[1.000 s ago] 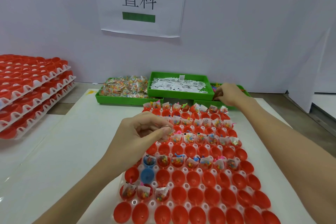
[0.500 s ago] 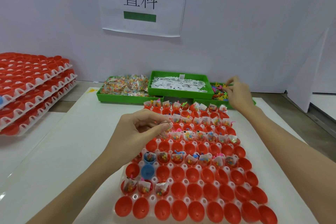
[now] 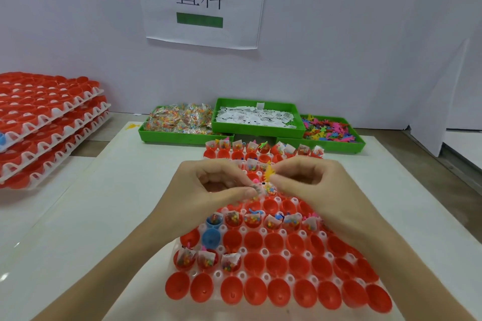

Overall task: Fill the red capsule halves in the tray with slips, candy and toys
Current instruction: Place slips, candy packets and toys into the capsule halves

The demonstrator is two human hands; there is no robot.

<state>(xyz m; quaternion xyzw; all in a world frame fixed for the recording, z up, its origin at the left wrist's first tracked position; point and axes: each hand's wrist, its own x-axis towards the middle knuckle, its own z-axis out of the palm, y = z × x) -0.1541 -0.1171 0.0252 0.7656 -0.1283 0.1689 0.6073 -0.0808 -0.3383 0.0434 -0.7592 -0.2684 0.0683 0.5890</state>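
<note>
A yellow toy [image 3: 268, 172] is pinched between thumb and fingertips of the right hand [image 3: 310, 182], held just above the middle rows of the tray [image 3: 242, 275]. A small candy packet [image 3: 263, 189] with a paper slip is pinched in the left hand [image 3: 208, 190], fingers curled round it, right beside the toy; the two hands nearly touch. Change from a second ago: the right hand was then reaching into the green toy bin [image 3: 336, 147] at the back right, and has since been brought back over the tray with a toy in it, while the left hand has stayed over the same spot. Judgement: one full set (slip, candy, toy) is now assembled at the fingertips and is about to be dropped into the next empty red capsule half [image 3: 272, 204], directly below the hands. Back rows are seen filled, plus one middle row and three cups at lower left; most near rows are still empty, so the tray is judged roughly half done. A blue capsule half [image 3: 210, 238] sits among the red ones. Candy bin [image 3: 182, 137] and slip bin [image 3: 255, 130] remain stocked behind the tray; stacked trays [image 3: 49, 122] are at far left.
</note>
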